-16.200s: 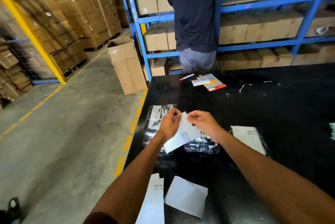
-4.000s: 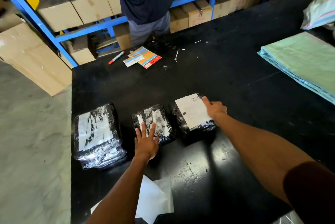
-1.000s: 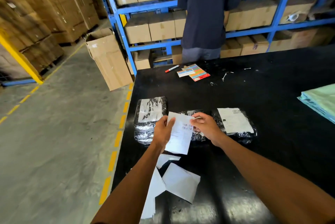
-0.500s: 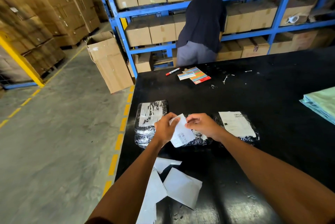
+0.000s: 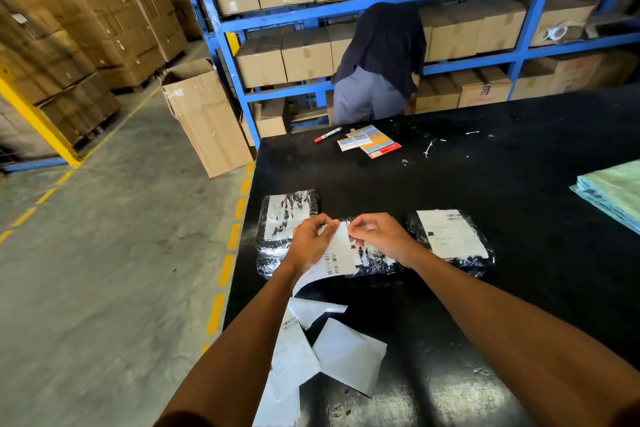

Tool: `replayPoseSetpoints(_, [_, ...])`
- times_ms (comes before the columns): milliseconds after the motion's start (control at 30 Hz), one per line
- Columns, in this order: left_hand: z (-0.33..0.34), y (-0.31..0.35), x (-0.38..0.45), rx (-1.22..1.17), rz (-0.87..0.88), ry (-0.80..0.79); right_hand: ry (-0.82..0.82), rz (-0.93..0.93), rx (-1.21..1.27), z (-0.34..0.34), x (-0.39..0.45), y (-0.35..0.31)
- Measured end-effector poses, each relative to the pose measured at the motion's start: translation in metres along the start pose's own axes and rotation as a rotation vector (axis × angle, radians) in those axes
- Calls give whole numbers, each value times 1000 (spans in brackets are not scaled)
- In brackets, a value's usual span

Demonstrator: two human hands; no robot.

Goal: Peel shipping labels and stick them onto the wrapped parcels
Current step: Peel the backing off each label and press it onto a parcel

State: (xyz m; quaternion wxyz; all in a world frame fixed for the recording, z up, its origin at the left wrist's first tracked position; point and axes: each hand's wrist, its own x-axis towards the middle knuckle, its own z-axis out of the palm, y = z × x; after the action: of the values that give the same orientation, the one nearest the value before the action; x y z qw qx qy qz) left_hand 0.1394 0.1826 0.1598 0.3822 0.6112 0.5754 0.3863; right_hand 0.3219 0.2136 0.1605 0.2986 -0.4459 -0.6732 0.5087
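Both hands hold a white shipping label (image 5: 337,258) with barcodes above the middle wrapped parcel (image 5: 375,258). My left hand (image 5: 311,241) pinches its upper left edge and my right hand (image 5: 377,236) pinches the top corner. The label's lower part curls down toward me. Three black parcels in clear wrap lie in a row on the black table (image 5: 485,184). The left parcel (image 5: 287,219) shows a white sheet under its wrap. The right parcel (image 5: 450,236) carries a stuck-on label.
Loose white sheets and label backings (image 5: 322,354) lie near the table's front left edge. A red marker (image 5: 327,134) and coloured sticker sheets (image 5: 372,142) sit at the far edge. Green bags (image 5: 613,191) are at right. A person (image 5: 381,63) bends into blue shelving; an open carton (image 5: 204,115) stands on the floor.
Over the last second my hands have worked at the label's top edge and it has tilted over the middle parcel. The person behind the table has bent down toward the shelf.
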Motion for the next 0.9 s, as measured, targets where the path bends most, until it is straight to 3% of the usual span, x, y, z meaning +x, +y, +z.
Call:
replayPoseSetpoints(567, [-8, 9, -2, -53, -46, -60, -86, 58, 105, -2, -5, -13])
replayPoseSetpoints(700, [-8, 13, -4, -137, -43, -52, -135, 108, 287, -2, -3, -13])
replayPoseSetpoints(767, [-5, 14, -1, -89, -7, 10, -146, 109, 373, -2, -2, -17])
replayPoseSetpoints(900, [4, 18, 10, 126, 64, 347, -16, 85, 373, 1, 2, -23])
